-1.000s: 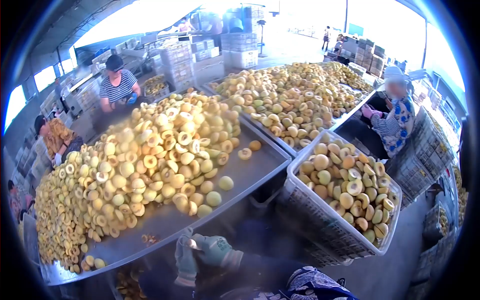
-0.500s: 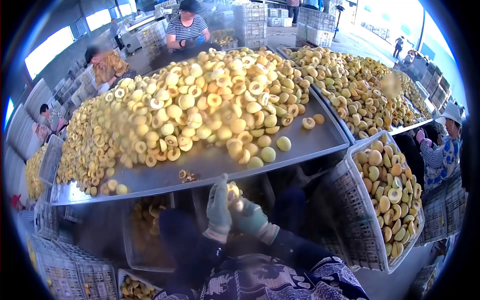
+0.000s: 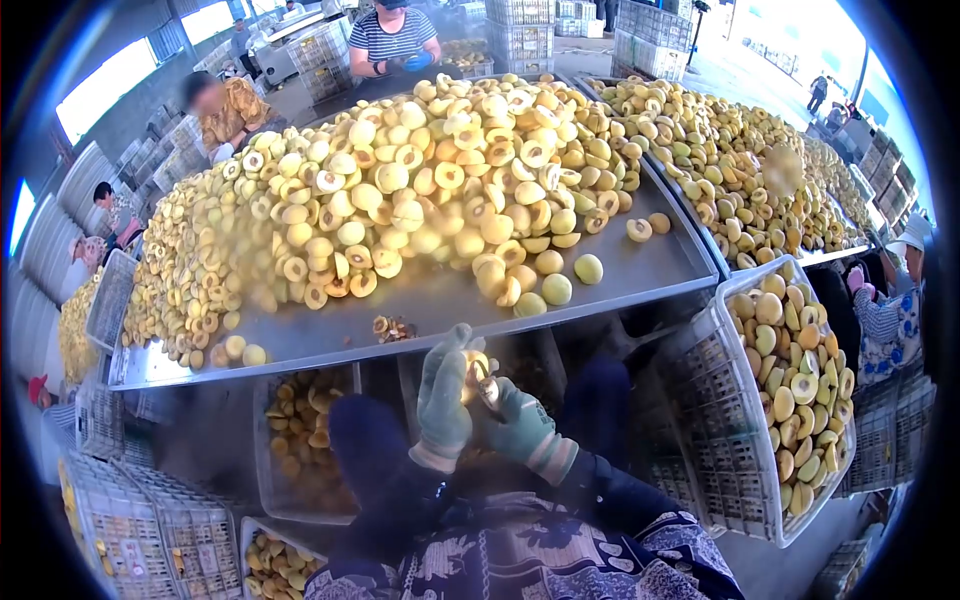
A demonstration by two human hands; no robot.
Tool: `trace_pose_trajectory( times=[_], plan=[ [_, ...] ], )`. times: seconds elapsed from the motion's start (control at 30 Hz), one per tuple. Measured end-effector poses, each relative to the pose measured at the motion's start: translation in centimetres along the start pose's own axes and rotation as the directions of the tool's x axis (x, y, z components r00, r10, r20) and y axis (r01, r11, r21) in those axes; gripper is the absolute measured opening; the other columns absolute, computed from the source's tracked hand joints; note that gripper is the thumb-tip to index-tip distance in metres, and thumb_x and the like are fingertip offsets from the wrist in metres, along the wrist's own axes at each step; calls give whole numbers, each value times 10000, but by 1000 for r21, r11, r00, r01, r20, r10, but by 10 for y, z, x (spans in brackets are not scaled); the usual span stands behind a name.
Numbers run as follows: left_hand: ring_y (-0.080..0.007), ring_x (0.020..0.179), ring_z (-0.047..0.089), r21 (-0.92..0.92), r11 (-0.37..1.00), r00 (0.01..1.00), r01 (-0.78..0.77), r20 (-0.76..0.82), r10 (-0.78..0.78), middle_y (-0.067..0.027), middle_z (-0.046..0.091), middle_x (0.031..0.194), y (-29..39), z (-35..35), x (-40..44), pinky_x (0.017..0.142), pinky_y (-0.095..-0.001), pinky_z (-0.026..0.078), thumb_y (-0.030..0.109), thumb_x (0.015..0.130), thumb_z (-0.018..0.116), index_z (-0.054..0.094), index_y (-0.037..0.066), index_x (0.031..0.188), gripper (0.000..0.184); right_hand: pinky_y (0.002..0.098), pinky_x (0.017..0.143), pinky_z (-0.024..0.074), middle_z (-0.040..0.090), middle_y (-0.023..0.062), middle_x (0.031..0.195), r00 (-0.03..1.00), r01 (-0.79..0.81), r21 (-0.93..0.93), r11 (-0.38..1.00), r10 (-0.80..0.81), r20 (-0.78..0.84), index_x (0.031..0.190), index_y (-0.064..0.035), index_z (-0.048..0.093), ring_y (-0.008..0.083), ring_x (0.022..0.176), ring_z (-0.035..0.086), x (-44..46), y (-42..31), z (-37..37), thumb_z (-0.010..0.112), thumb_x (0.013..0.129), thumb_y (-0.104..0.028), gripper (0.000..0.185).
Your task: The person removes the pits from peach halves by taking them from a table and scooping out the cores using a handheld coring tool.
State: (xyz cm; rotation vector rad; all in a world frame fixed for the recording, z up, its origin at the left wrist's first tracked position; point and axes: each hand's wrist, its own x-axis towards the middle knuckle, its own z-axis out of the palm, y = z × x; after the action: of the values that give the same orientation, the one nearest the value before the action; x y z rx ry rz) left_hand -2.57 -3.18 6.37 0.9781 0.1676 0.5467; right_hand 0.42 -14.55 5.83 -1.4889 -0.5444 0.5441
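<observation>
My left hand (image 3: 443, 405), in a pale green glove, is closed around a yellow apricot (image 3: 476, 372) in front of the table's near edge. Against the fruit, my right hand (image 3: 522, 428) is also gloved and closed. A short, shiny piece (image 3: 489, 391) shows at its fingertips, too small and blurred to name. Just beyond my hands, a little heap of brown pits or scraps (image 3: 393, 329) lies on the metal table (image 3: 440, 305). The table bears a large pile of halved apricots (image 3: 400, 190), with a few whole-looking ones near the edge.
A tilted crate (image 3: 735, 480) of apricot halves stands at my right. Below the table, another crate (image 3: 290, 505) holds fruit between shadows. More crates (image 3: 150, 530) stand at lower left. A second fruit-covered table adjoins on the right. Several people (image 3: 393, 45) sit around the tables.
The view has tilted and shifted slightly, so the table appears higher and further right. Both hands stay together at the apricot, with the shiny piece now showing against it.
</observation>
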Motion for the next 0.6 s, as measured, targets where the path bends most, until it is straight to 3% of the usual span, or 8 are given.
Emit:
trace_pose_trajectory(
  times=[0.07,0.17,0.27,0.33,0.37,0.43,0.5,0.6],
  plan=[
    [-230,1057,605,12,999,999,-32,-22,33,-74,557,1274,-2,2,1,891,-339,520,182,996,466,520,18,1277,330,295,744,488,633,58,901,1000,-28,-69,997,28,7,1039,-49,573,166,830,625,2,3,1,652,847,-85,211],
    [-253,1071,606,8,1000,999,-4,-41,4,-85,559,1264,-4,0,2,869,-343,534,181,1000,457,535,10,1246,309,307,741,496,641,94,922,988,145,-389,910,-113,102,1076,-34,575,208,812,638,7,20,-4,644,858,-100,237],
    [-272,1041,625,74,996,999,42,-16,-41,-102,574,1234,-6,-9,3,846,-337,542,178,1000,451,547,-4,1220,301,326,747,500,648,118,946,971,239,-302,923,-222,91,1126,-32,572,268,794,641,7,25,-5,650,852,-115,296],
    [-281,1014,640,148,986,996,79,20,-83,-113,585,1214,-6,-15,7,842,-331,541,172,998,447,555,-12,1207,299,332,764,499,651,119,969,984,127,-239,963,-91,155,1147,-33,567,280,819,640,5,17,-13,662,841,-120,332],
    [-323,994,648,215,970,993,110,19,-117,-153,623,1146,-4,-16,8,852,-404,540,264,988,467,555,-42,1181,372,334,773,499,652,120,980,981,66,-210,976,-26,190,1157,-34,565,286,832,640,4,14,-19,667,835,-122,349],
    [-322,974,655,251,949,980,189,8,-197,-157,629,1139,-2,-16,11,853,-401,540,263,985,475,565,-45,1171,371,329,784,497,656,119,983,968,34,-163,986,8,250,1149,-36,567,273,852,640,8,18,-30,676,829,-124,349],
    [-311,948,661,190,938,957,289,-58,-283,-159,635,1130,-2,-12,12,854,-401,545,248,973,503,585,-48,1149,353,323,791,492,662,112,956,954,25,-507,862,130,269,1131,-23,567,210,877,633,8,3,-37,683,829,-121,337],
    [-301,940,662,170,975,986,143,-108,-126,-155,638,1118,-18,-11,12,845,-402,554,236,965,518,596,-41,1138,336,323,873,451,622,78,1084,937,-149,-354,923,247,249,1187,-23,552,181,1000,571,8,12,-27,566,932,-129,276]
  ],
)
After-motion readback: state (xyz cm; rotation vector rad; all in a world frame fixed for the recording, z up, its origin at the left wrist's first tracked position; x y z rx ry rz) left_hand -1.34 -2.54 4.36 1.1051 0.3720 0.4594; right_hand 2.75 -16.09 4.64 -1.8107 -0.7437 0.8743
